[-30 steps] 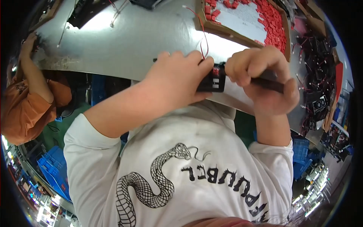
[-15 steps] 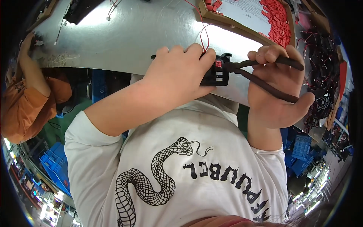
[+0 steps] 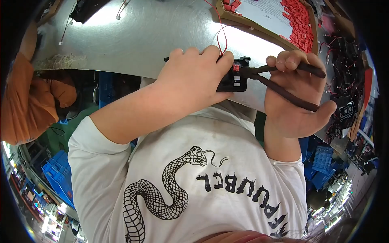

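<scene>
A black plastic housing (image 3: pixel 240 86) lies near the table's front edge, with my left hand (image 3: pixel 193 77) wrapped over its left part and hiding much of it. Set in the housing's right end is a small red piece (image 3: pixel 236 68). Dark-handled pliers (image 3: pixel 285 94) are in my right hand (image 3: pixel 298 97), their handles spread between fingers and thumb. The jaws of the pliers touch or sit right beside the red piece; I cannot tell whether they grip it. A thin red wire (image 3: pixel 224 40) loops up from beside my left fingers.
At the far right stands a cardboard tray (image 3: pixel 259 33) with many small red parts (image 3: pixel 298 24) and a paper sheet. Black units with wires (image 3: pixel 344 109) crowd the right side. A black part (image 3: pixel 87 10) lies far left. A person in orange (image 3: pixel 26 101) is at the left.
The housing, my left hand and the pliers' jaws have shifted very slightly right. At the left, the other person has moved, and their forearm has left the table edge.
</scene>
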{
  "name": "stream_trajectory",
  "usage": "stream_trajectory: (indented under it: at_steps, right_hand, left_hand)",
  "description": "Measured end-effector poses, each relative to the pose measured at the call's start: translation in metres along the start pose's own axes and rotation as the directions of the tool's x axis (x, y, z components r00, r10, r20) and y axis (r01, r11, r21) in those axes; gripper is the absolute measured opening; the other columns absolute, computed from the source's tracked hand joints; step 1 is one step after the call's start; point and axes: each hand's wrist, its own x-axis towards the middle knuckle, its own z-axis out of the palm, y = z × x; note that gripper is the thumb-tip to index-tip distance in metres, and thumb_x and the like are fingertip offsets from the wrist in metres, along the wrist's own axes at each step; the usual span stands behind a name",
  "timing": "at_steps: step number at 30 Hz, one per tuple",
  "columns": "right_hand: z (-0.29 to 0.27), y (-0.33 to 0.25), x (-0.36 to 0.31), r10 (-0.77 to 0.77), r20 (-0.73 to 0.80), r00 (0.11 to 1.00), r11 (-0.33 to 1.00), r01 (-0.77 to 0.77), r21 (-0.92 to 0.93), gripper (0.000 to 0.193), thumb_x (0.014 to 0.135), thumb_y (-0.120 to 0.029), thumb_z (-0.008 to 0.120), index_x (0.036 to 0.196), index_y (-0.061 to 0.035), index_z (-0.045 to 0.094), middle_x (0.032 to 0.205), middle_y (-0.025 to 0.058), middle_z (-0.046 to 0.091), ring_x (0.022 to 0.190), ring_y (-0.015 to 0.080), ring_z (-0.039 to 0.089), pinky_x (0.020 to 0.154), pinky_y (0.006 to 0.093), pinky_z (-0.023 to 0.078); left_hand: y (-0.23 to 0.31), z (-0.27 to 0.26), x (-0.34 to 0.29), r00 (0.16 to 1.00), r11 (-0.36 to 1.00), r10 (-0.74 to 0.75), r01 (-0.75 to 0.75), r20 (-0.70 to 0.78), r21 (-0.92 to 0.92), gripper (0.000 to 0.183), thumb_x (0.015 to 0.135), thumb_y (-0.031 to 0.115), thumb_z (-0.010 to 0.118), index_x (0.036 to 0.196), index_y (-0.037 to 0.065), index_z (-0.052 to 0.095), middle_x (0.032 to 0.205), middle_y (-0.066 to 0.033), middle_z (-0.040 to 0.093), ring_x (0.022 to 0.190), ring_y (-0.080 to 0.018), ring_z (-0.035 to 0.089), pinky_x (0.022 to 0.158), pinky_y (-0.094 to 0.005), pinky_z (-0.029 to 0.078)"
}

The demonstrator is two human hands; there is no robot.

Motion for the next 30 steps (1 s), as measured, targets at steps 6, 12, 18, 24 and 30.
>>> stream_trajectory:
  at_steps: [6, 12, 18, 24, 30]
  right_hand:
    - [0.0036, -0.0004, 0.0011, 0.01, -0.017, 1.0, 1.0, -0.01, -0.009, 0.082, 0.094, -0.074, 0.042, 0.139, -0.006, 0.051, 0.115, 0.0143, 0.053, 0.106, 0.0275, 0.049, 0.097, 0.0481, 0.042]
    - [-0.0002, -0.001, -0.0018, -0.009, -0.001, 1.0, 1.0, 0.009, -0.01, 0.082, 0.094, -0.074, 0.044, 0.138, -0.0054, 0.052, 0.115, 0.014, 0.053, 0.107, 0.0281, 0.05, 0.1, 0.049, 0.042]
    - [0.0058, -0.0009, -0.0008, -0.005, -0.044, 0.999, 1.0, 0.006, 0.021, 0.083, 0.093, -0.074, 0.045, 0.141, -0.0052, 0.048, 0.119, 0.0148, 0.054, 0.109, 0.0283, 0.051, 0.101, 0.0509, 0.043]
    - [0.007, -0.0001, -0.0009, -0.009, -0.053, 0.999, 1.0, 0.01, 0.014, 0.083, 0.093, -0.073, 0.046, 0.14, -0.0046, 0.048, 0.12, 0.0149, 0.054, 0.107, 0.0275, 0.05, 0.1, 0.0507, 0.043]
    - [0.0031, 0.0038, 0.004, -0.036, 0.07, 0.997, 0.992, 0.027, 0.127, 0.067, 0.094, -0.065, 0.051, 0.125, -0.0055, 0.059, 0.102, 0.0126, 0.058, 0.086, 0.0248, 0.051, 0.086, 0.0456, 0.046]
  left_hand:
    - [0.001, -0.0007, 0.0007, 1.0, 1.0, -0.004, 0.004, 0.012, -0.001, 0.063, 0.082, 0.049, 0.078, 0.127, 0.009, 0.058, 0.105, -0.0077, 0.064, 0.088, -0.0291, 0.069, 0.075, -0.0432, 0.052]
    - [0.0, -0.0017, 0.0007, 1.0, 1.0, 0.009, -0.009, 0.017, 0.01, 0.063, 0.082, 0.05, 0.077, 0.126, 0.009, 0.059, 0.105, -0.0075, 0.064, 0.087, -0.0284, 0.069, 0.074, -0.0428, 0.053]
    - [-0.0003, -0.0014, 0.0009, 1.0, 1.0, 0.008, -0.008, 0.022, 0.023, 0.063, 0.081, 0.051, 0.078, 0.125, 0.009, 0.06, 0.104, -0.0075, 0.064, 0.085, -0.0273, 0.069, 0.073, -0.0421, 0.053]
    - [-0.0011, -0.0001, 0.0003, 1.0, 0.999, 0.012, -0.012, 0.005, 0.032, 0.063, 0.081, 0.051, 0.078, 0.125, 0.009, 0.059, 0.104, -0.0074, 0.064, 0.085, -0.0273, 0.069, 0.072, -0.0423, 0.053]
    - [-0.0019, -0.0024, 0.0031, 0.998, 0.998, 0.011, -0.008, 0.065, -0.058, 0.062, 0.08, 0.046, 0.079, 0.128, 0.013, 0.058, 0.106, -0.0084, 0.063, 0.091, -0.0311, 0.067, 0.08, -0.0458, 0.051]
